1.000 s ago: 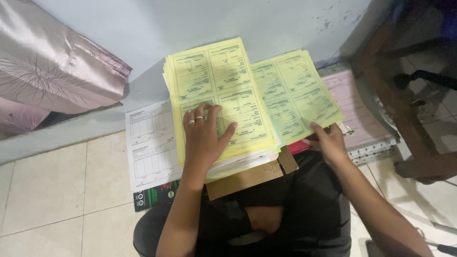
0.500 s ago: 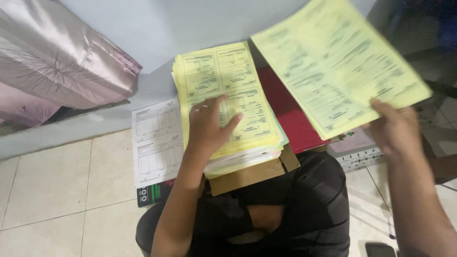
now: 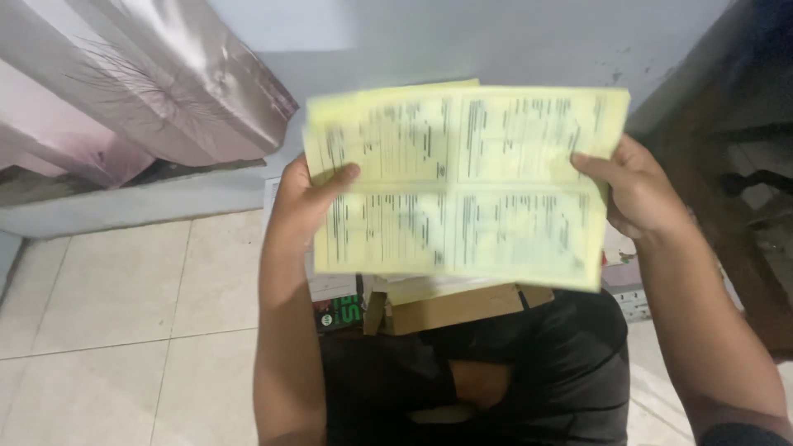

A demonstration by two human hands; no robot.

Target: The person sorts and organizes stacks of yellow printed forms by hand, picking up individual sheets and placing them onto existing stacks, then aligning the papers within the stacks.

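At the upper left of the frame hung a pink curtain (image 3: 165, 83). The left hand (image 3: 301, 202) gripped the left edge of a yellow sheet (image 3: 462, 186), raised in the centre. The right hand (image 3: 640, 190) gripped its right edge. Below the sheet lay a brown cardboard piece (image 3: 454, 307).

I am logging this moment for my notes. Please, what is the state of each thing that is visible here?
Yellow sheet: lifted, held flat at both side edges, print blurred.
Left hand: gripping the sheet's left edge.
Right hand: gripping the sheet's right edge.
Cardboard piece: lying on the lap, mostly hidden.
Curtain: hanging, gathered.
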